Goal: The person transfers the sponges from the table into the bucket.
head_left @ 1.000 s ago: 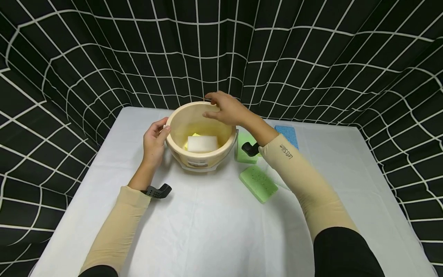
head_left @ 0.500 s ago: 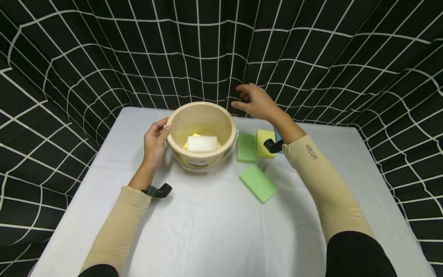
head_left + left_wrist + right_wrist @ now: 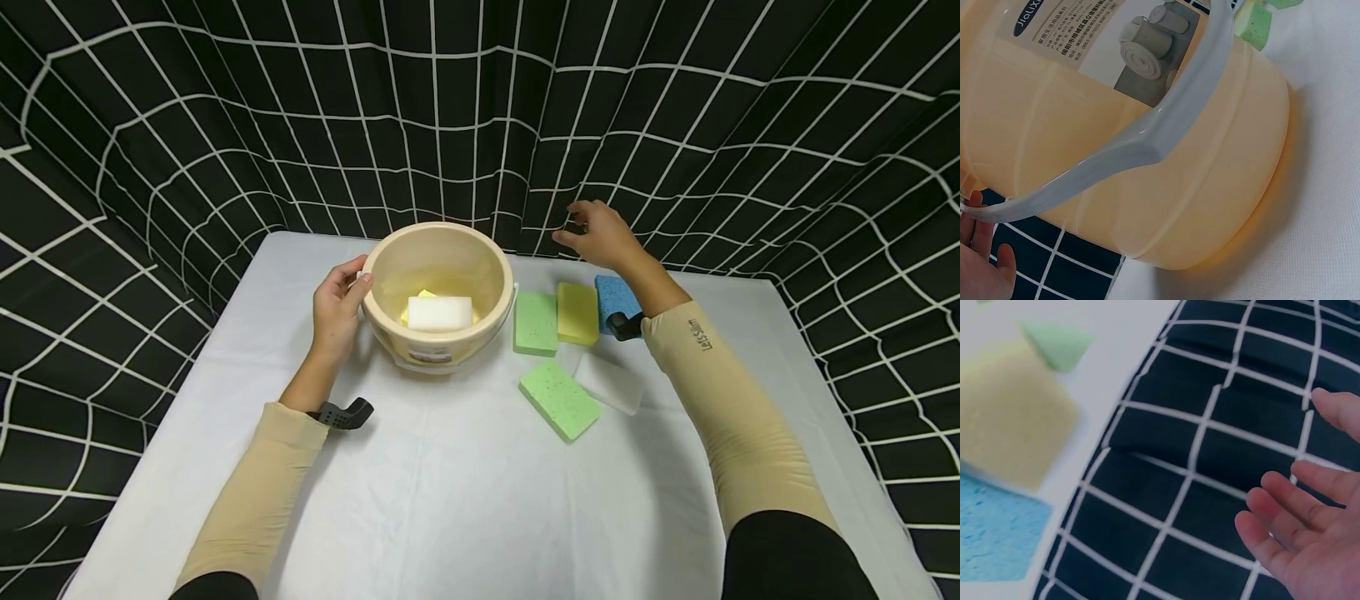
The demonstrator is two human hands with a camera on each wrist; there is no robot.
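Near sponge point(image 3: 559, 400): green, flat, right of centre; best pinched across its width.
Bucket point(image 3: 438, 257): centre, upright.
Left hand point(image 3: 335, 310): grips the rim point(image 3: 435, 337); should steady it.
Right hand point(image 3: 603, 237): empty, fingers loose, upper right of centre; best lowered straight.

The bucket point(image 3: 1085, 119) is smooth plastic, its handle point(image 3: 1138, 145) glossy, the blue sponge point(image 3: 1000, 531) rough.

Lab-like recording booth: white-gridded black curtain point(image 3: 465, 92) round three sides of white-covered desk point(image 3: 465, 500); wrist-worn camera point(image 3: 343, 414).

Upright cream bucket point(image 3: 442, 260), white block point(image 3: 440, 314) inside
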